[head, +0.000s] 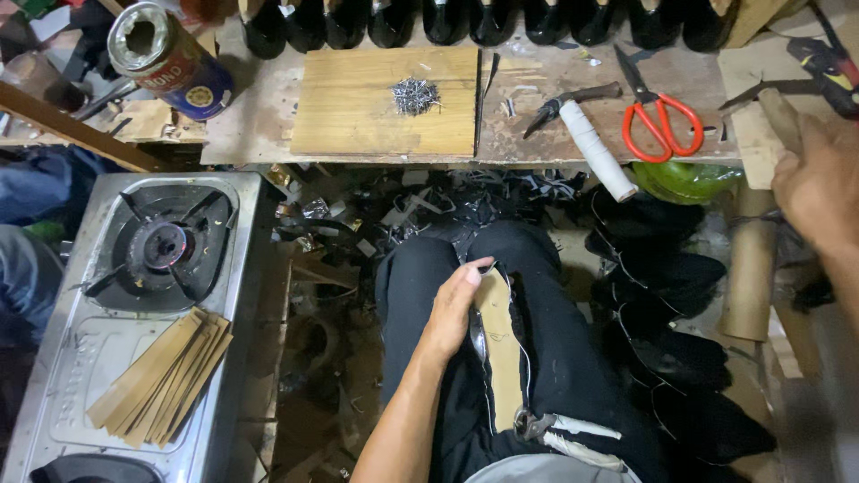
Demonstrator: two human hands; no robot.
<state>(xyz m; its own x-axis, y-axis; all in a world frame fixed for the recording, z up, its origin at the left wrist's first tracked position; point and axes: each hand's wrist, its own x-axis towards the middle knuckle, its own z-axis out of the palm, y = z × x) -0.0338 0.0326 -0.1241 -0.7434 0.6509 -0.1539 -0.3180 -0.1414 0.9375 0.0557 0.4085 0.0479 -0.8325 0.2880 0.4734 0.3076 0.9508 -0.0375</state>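
Observation:
My left hand [455, 309] rests on my lap and holds a black shoe upper with a tan insole board [503, 353] facing up. Its fingers curl over the board's upper left edge. A pair of pincers [537, 422] lies on my lap just below the board. My right hand [819, 183] reaches out at the far right, at the workbench edge. It touches the end of a brown wooden piece [777, 114]; its grip on it is hidden.
A gas stove [134, 268] stands at left with a stack of tan insole boards [165, 376] on it. The bench holds a tin can [170, 58], a wooden board [358, 107] with small nails [415, 95], pliers [573, 100], a white thread roll [598, 150] and red scissors [660, 121]. Black shoe uppers [680, 322] are piled at right.

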